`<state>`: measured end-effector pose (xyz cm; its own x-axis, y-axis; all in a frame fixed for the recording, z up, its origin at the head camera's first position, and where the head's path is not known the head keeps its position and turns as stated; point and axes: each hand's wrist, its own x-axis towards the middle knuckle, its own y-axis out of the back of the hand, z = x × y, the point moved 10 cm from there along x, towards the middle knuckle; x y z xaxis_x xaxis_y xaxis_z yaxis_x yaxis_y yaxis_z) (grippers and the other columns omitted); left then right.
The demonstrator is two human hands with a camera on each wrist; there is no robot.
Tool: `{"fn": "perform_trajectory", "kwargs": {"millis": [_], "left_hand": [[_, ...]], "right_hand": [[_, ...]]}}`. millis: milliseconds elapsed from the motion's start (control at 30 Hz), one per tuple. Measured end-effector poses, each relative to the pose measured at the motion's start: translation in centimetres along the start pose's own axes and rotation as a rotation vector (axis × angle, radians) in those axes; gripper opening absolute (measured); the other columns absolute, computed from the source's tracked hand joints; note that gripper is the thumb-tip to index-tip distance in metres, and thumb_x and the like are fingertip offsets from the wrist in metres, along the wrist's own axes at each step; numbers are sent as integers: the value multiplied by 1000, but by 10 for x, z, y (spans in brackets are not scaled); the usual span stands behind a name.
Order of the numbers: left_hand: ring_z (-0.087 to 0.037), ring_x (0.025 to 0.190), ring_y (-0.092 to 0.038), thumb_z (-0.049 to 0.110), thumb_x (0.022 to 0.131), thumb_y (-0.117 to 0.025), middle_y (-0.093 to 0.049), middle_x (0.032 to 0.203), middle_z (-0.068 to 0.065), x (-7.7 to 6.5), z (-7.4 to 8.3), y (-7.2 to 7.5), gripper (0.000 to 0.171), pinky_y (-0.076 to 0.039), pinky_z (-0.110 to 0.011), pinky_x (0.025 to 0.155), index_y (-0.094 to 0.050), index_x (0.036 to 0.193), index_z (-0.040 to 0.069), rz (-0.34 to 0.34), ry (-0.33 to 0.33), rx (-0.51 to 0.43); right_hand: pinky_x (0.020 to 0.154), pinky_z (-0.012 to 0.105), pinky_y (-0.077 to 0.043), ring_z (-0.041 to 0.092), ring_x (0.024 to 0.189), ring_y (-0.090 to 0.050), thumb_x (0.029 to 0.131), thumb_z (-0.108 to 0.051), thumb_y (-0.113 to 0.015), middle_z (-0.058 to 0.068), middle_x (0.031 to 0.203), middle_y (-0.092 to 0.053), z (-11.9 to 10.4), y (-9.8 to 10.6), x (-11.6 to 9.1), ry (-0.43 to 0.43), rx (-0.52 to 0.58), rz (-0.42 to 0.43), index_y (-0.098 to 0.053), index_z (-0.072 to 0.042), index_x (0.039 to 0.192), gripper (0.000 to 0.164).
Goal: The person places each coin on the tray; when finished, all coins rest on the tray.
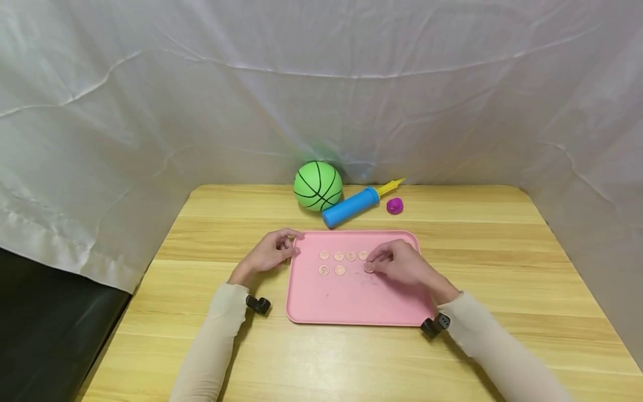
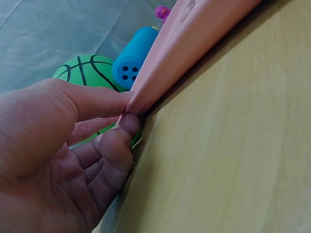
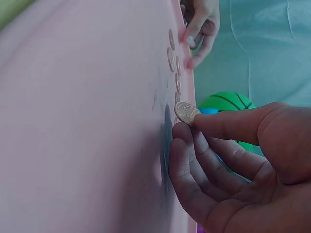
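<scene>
A pink tray (image 1: 361,304) lies on the wooden table, with several copper-coloured coins (image 1: 340,270) in two rows on it. My right hand (image 1: 402,263) is over the tray's right half and pinches one coin (image 3: 185,112) between thumb and fingertips. In the right wrist view this coin is tilted up, face partly showing. At the tray's upper left corner, my left hand (image 1: 271,249) pinches the rim between thumb and fingers. The left wrist view shows this grip on the tray's edge (image 2: 160,73) up close.
Behind the tray sit a green ball (image 1: 318,186) with black lines, a blue hand pump (image 1: 351,207) with a yellow nozzle, and a small magenta object (image 1: 394,206). A pale cloth (image 1: 321,111) hangs behind the table (image 1: 201,223).
</scene>
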<state>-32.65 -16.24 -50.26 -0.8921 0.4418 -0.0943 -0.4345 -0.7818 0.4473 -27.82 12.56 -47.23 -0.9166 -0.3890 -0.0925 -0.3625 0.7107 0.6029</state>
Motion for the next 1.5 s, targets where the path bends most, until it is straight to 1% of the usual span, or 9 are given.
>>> {"fn": "perform_trajectory", "kwargs": {"millis": [233,433,667,967,1100,1200,1267,1333,1500], "left_hand": [[-17,66,-53,4,104,-71,-63,87,-11,-1,1,0,40,-47,-21,54,-66,143,2,1,5,-3],[-18,67,-54,5,104,-71,-64,88,-12,0,-1,0,39,-48,-21,55,-67,143,3,1,5,6],[-17,67,-53,5,104,-72,-65,89,-16,1,-3,1,40,-47,-21,55,-67,143,3,7,1,11],[-16,67,-53,4,103,-71,-65,87,-11,-1,-1,0,40,-47,-21,55,-66,143,1,5,-5,8],[-17,67,-54,4,104,-71,-64,87,-12,0,0,0,39,-47,-21,56,-67,142,2,3,-7,6],[-18,67,-53,4,104,-71,-64,88,-13,0,-1,1,39,-47,-21,55,-67,142,3,5,-1,-4],[-18,67,-53,5,104,-71,-64,88,-13,0,-1,1,39,-47,-21,55,-67,142,3,4,3,-5],[-17,67,-53,5,104,-71,-64,88,-13,0,-1,1,39,-46,-21,55,-67,142,3,4,6,-3],[-16,67,-53,5,104,-71,-64,88,-11,0,-1,1,39,-47,-21,55,-67,143,3,5,7,11]], "right_hand": [[78,27,-54,13,84,-67,98,-12,-79,3,94,-82,0,-10,10,-35,-25,-14,-84,-8,105,9],[75,29,-55,14,82,-66,98,-7,-75,5,96,-81,-2,-18,16,-45,-23,-32,-83,-7,106,11],[76,30,-56,15,82,-67,97,-7,-77,6,94,-81,-11,-25,20,-21,-35,-38,-83,-5,105,10],[80,30,-58,15,86,-69,97,-1,-70,7,96,-79,-18,-30,23,-31,-48,-38,-83,-4,107,17],[81,31,-58,15,87,-67,99,-4,-71,7,98,-80,-18,-21,22,-22,-70,-14,-83,-5,108,15],[72,29,-58,18,80,-68,101,-7,-72,9,98,-79,-17,-9,20,-48,-47,3,-82,-4,112,15],[65,27,-57,20,76,-70,103,-9,-72,12,97,-78,-16,0,17,-85,-18,7,-81,-3,116,17],[62,28,-58,24,74,-71,104,-10,-71,15,99,-78,-14,8,14,-113,8,13,-80,-2,119,19],[67,29,-60,26,78,-72,105,-11,-69,17,108,-78,-11,25,5,-114,16,27,-78,0,124,24]]}}
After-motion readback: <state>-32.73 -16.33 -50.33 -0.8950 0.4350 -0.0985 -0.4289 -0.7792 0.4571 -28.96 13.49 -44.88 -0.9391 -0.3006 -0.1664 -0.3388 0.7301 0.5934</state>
